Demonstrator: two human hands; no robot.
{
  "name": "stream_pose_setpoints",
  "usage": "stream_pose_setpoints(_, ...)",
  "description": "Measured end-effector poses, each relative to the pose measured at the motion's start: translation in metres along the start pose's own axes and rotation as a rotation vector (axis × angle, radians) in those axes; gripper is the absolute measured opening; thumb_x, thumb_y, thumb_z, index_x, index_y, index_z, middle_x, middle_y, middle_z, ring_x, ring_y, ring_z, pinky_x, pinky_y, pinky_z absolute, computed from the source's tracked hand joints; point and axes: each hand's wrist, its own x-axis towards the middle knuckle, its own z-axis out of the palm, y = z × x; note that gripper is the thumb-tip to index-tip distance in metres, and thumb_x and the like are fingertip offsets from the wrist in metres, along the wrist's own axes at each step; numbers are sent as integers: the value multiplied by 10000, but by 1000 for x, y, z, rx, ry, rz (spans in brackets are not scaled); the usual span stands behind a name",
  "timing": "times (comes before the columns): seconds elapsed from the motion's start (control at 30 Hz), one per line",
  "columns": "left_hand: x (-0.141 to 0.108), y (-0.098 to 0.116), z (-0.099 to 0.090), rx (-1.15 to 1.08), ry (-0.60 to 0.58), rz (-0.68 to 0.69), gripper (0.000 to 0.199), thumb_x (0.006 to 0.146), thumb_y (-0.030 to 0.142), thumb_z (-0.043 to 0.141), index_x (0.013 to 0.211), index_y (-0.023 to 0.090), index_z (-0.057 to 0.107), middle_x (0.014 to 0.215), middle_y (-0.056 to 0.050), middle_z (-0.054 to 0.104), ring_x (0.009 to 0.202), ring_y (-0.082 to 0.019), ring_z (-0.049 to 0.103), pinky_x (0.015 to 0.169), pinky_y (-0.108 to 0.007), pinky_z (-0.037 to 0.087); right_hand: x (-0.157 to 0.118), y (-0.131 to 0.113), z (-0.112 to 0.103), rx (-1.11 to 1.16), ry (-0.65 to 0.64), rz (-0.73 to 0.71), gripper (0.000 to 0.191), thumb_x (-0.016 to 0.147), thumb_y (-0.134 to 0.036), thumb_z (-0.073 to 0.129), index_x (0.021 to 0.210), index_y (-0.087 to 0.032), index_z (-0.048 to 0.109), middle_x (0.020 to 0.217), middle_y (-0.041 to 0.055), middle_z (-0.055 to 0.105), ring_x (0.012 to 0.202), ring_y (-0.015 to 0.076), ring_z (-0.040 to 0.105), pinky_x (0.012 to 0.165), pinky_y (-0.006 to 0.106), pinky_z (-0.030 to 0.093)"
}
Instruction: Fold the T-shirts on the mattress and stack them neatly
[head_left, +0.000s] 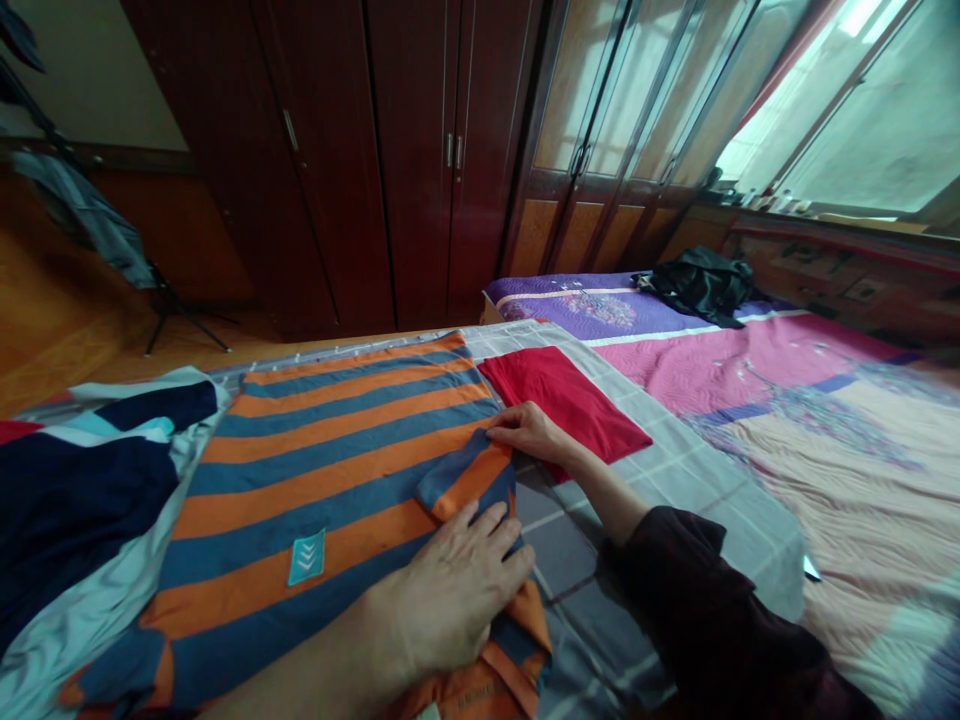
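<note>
An orange and blue-grey striped shirt (330, 450) lies spread over a grey checked cloth (577, 560). A small turquoise patch (306, 557) with white chevrons is on its front. My left hand (469, 575) rests flat on the shirt near its right side, fingers stretched out. Just beyond it, my right hand (529, 430) pinches the edge of the shirt's sleeve, which is turned inward over the body. Beside my right hand lies a flat, folded red cloth (566, 400). My left forearm and hand cover part of the shirt's near end.
White and navy clothing (97, 490) lies at the left. To the right is a bed with a purple, pink and cream quilt (795, 420) and a black garment (701, 283). A dark red wardrobe (420, 180) stands behind, and a tripod stand (169, 300) is at the far left.
</note>
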Motion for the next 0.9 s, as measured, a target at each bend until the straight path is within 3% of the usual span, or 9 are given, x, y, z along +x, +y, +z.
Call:
stream_pose_setpoints(0.17, 11, 1, 3, 167, 84, 57, 205, 927, 120, 396, 1067, 129, 545, 1181, -117, 582, 1102, -230, 542, 957, -369, 423, 0, 5, 1, 9, 33, -21, 389, 790, -472, 565, 781, -113, 715, 599, 1, 575, 539, 93, 448, 478, 204, 328)
stream_pose_setpoints(0.4, 9, 7, 4, 252, 156, 79, 262, 933, 158, 412, 1162, 104, 527, 1282, -125, 527, 1218, -261, 449, 1000, -392, 381, -3, 12, 4, -37, 90, -34, 322, 800, -409, 567, 780, -129, 723, 575, -12, 550, 528, 90, 429, 470, 208, 291)
stream_pose_setpoints(0.6, 17, 11, 0, 167, 123, 185, 113, 905, 140, 448, 878, 142, 557, 870, -58, 605, 818, -206, 574, 717, -330, 468, -7, 15, 1, -63, 146, -35, 293, 811, -378, 568, 783, -125, 713, 558, -23, 524, 507, 82, 404, 455, 208, 266)
stream_pose_setpoints(0.77, 16, 15, 6, 183, 150, 121, 177, 905, 204, 471, 1032, 109, 547, 1104, -124, 584, 1043, -250, 531, 873, -372, 447, -9, 16, 0, -73, 128, -64, 239, 806, -333, 578, 787, -134, 709, 577, -23, 543, 514, 81, 426, 472, 203, 297)
stream_pose_setpoints(0.9, 20, 14, 18, 222, 201, 190, 161, 927, 136, 413, 972, 108, 565, 954, -92, 617, 857, -210, 575, 721, -334, 470, -9, 15, -1, -100, 120, -81, 203, 787, -266, 590, 892, -142, 711, 608, -23, 570, 509, 80, 446, 477, 200, 317)
